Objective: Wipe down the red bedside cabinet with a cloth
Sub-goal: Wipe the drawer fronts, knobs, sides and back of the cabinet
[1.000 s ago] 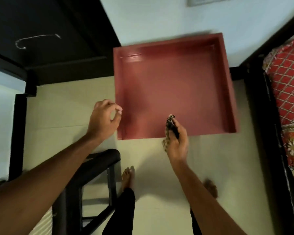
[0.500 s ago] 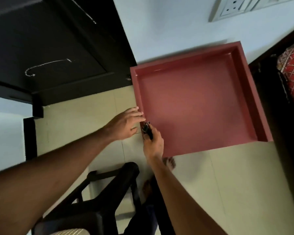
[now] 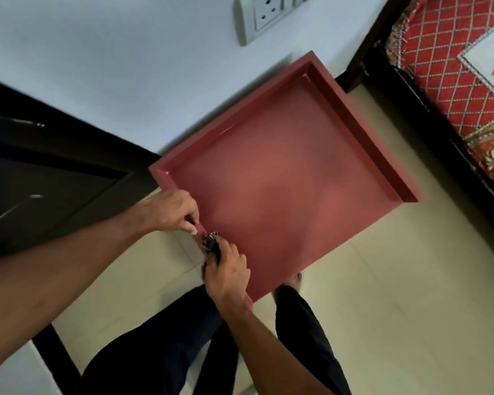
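Note:
The red bedside cabinet (image 3: 291, 178) stands against the pale wall; I look down on its square top with raised rims on three sides. My right hand (image 3: 228, 273) is closed on a small dark patterned cloth (image 3: 210, 242), bunched at the top's near-left corner. My left hand (image 3: 174, 210) rests on the left rim just beside it, fingers curled and pinching at the rim's edge; the fingertips nearly touch the cloth.
A dark wooden door or cupboard (image 3: 40, 166) stands left of the cabinet. A bed with a red patterned cover (image 3: 451, 67) and dark frame lies to the right. A wall socket (image 3: 264, 15) is above. My legs in dark trousers (image 3: 183, 352) stand on the pale tiled floor.
Both hands have come together at the cabinet's near-left corner. The right hand carried the cloth left from the front edge, and the left hand settled onto the left rim. My view turned.

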`<state>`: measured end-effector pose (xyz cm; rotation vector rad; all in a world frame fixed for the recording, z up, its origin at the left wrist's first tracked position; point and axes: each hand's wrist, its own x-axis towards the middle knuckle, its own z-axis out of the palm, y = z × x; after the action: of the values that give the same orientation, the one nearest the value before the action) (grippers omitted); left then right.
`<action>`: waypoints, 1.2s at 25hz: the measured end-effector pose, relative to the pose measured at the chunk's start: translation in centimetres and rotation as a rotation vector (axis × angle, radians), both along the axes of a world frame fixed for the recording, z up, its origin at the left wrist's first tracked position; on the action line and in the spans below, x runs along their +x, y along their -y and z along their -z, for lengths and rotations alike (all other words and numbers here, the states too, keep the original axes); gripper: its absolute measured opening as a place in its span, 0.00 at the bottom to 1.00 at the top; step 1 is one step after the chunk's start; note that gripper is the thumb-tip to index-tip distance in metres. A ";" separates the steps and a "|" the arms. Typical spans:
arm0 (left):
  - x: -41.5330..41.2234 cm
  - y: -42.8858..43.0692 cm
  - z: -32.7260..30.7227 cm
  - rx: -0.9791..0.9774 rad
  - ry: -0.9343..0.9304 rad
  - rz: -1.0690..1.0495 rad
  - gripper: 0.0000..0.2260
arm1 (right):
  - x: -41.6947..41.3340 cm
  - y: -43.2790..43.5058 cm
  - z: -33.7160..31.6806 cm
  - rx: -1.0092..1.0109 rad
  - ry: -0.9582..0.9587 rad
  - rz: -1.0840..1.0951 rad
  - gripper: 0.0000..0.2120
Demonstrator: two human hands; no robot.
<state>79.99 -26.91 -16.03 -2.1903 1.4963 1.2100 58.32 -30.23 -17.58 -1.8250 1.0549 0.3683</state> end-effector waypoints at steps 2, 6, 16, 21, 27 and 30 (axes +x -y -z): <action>1.4 0.3 0.7 0.013 -0.019 0.089 0.16 | 1.3 -1.0 -0.1 -0.079 -0.024 0.066 0.19; 3.5 -0.4 2.1 -0.102 -0.062 0.241 0.24 | 3.0 -3.5 0.9 -0.309 -0.061 0.235 0.16; 2.2 -3.6 4.1 -0.349 -0.010 0.185 0.19 | 4.3 -6.3 3.4 -0.775 -0.190 0.418 0.14; 1.5 -3.7 4.8 -0.417 0.012 0.161 0.19 | 4.2 -7.0 4.6 -0.884 -0.142 0.423 0.14; 1.5 -4.2 5.8 -0.584 0.042 0.120 0.23 | 4.3 -7.4 6.8 -1.224 -0.088 0.435 0.11; 1.4 -4.1 6.0 -0.646 0.010 0.065 0.26 | 4.4 -7.5 8.1 -1.446 -0.080 0.506 0.11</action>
<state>81.40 -22.78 -21.99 -2.4728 2.1633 0.7528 62.71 -22.70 -25.69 -2.5574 2.0467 -0.8791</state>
